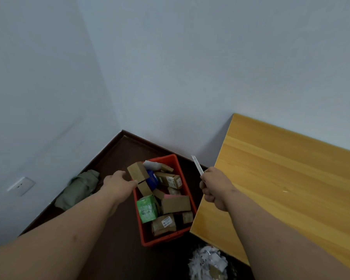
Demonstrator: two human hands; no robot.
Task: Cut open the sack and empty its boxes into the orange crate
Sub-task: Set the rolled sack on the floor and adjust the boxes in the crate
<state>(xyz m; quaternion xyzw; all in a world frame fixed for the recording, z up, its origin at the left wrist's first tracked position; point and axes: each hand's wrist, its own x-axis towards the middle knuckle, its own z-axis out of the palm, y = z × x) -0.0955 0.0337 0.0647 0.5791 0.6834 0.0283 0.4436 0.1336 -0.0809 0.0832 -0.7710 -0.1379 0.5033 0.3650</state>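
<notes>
Orange crate (187,196) already brims with boxes; the sack (77,188) lies slumped, far left. Left hand (117,181) holds a box (138,172) over it, right hand (214,188) pinches the cutter (197,165). Nearly finished, I'd say.

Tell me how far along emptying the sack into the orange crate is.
Mostly done: the orange crate already holds many boxes, and a limp green sack lies on the floor. The left hand holds one brown box over the crate; the right hand grips the cutter. Left: drop that box.

Glossy plastic orange crate (171,158) is holding matt cardboard boxes (176,205); smooth varnished wooden table (287,178) is gleaming beside it.
</notes>
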